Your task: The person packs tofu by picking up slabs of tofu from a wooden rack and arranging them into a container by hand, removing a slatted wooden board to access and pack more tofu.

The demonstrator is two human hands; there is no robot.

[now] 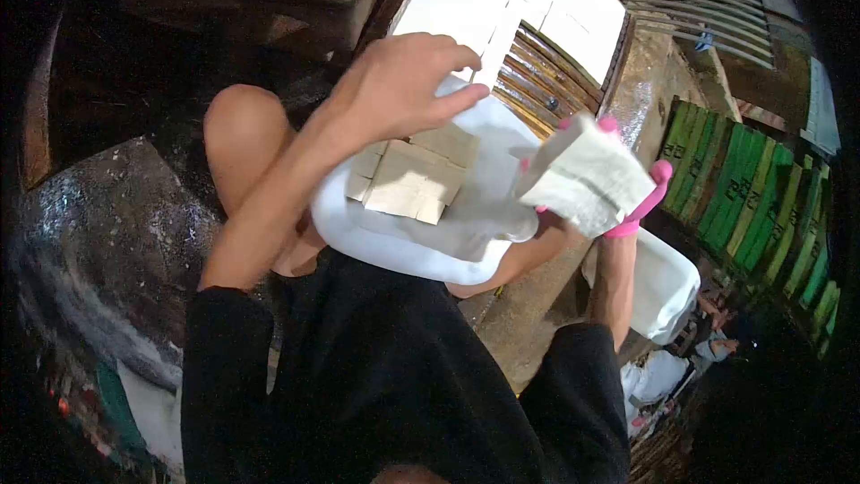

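Observation:
A white plastic tub point(394, 255) rests at my lap, with several flat beige rectangular pieces point(417, 179) lying inside it. Over the tub's far left side reaches my bare left hand point(408, 85), thumb and fingers apart and nothing seen between them. To the right of the tub, my right hand point(647, 204) wears a pink glove. It holds up a whitish block with a rough, creased face point(587, 170), slightly blurred. Pink fingertips show around the block's edges; the palm is hidden behind it.
Ahead, white slabs point(555, 0) cover part of a slatted frame point(546, 81). Green slatted crates or boards point(735, 188) stand at right. Near my right forearm is another white container point(667, 291). A large dark box-like surface point(242, 0) sits at upper left.

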